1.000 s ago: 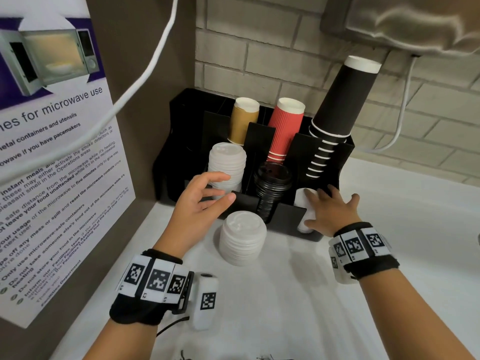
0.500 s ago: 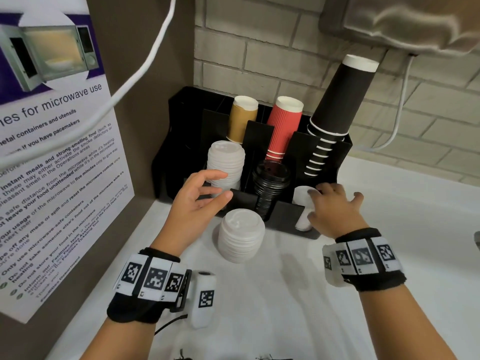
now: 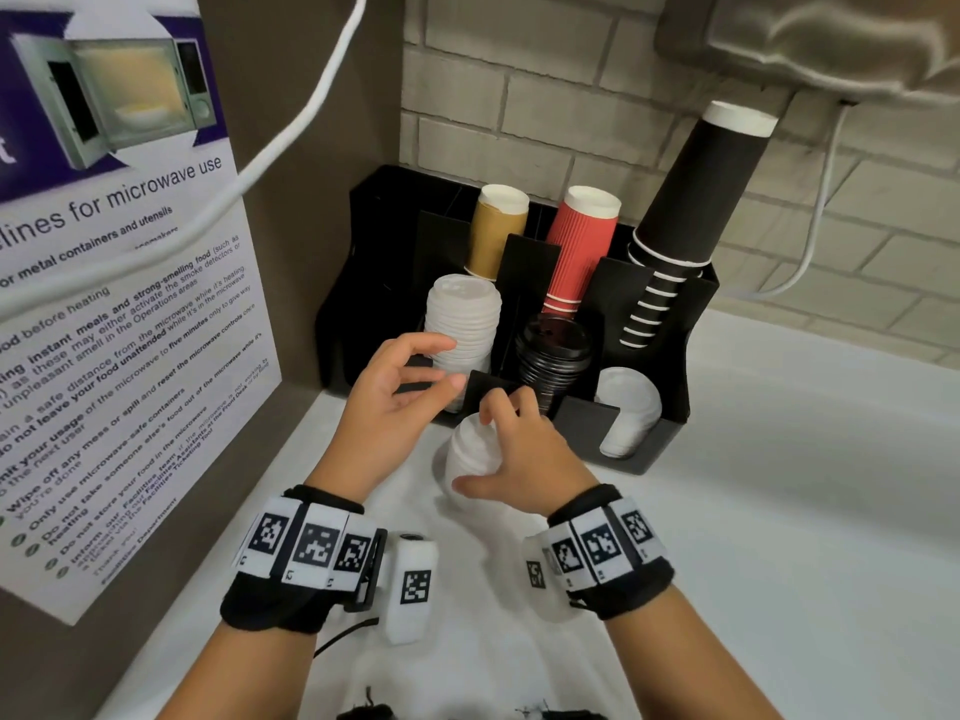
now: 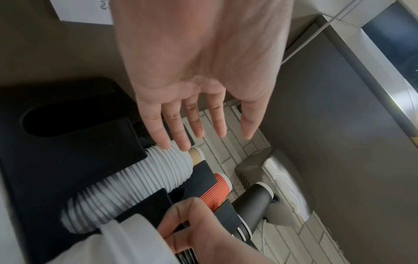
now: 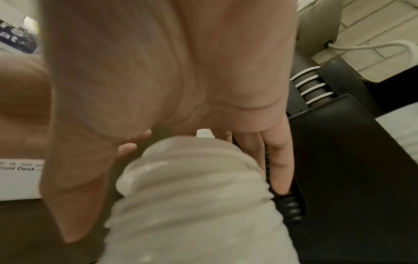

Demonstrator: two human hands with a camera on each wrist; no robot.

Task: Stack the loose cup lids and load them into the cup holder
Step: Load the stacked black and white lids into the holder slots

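A loose stack of white lids (image 3: 465, 462) stands on the counter in front of the black cup holder (image 3: 649, 462). My right hand (image 3: 480, 444) grips this stack (image 5: 192, 196), fingers over its far side and thumb on the near side. My left hand (image 3: 452, 363) hovers open beside the white lid stack (image 3: 462, 319) in the holder's left front slot, fingers straight (image 4: 181, 141). Black lids (image 3: 553, 356) fill the middle slot. A few white lids (image 3: 626, 413) lie in the right slot.
Brown cups (image 3: 496, 236), red cups (image 3: 579, 246) and a tall tilted stack of black cups (image 3: 691, 200) stand in the holder's back row. A microwave poster (image 3: 104, 304) and a white cable (image 3: 291, 132) are on the left. White counter (image 3: 779, 511) extends to the right.
My right hand has left the right slot's lids and moved left onto the loose stack on the counter, taking hold of it. The left hand has barely moved.
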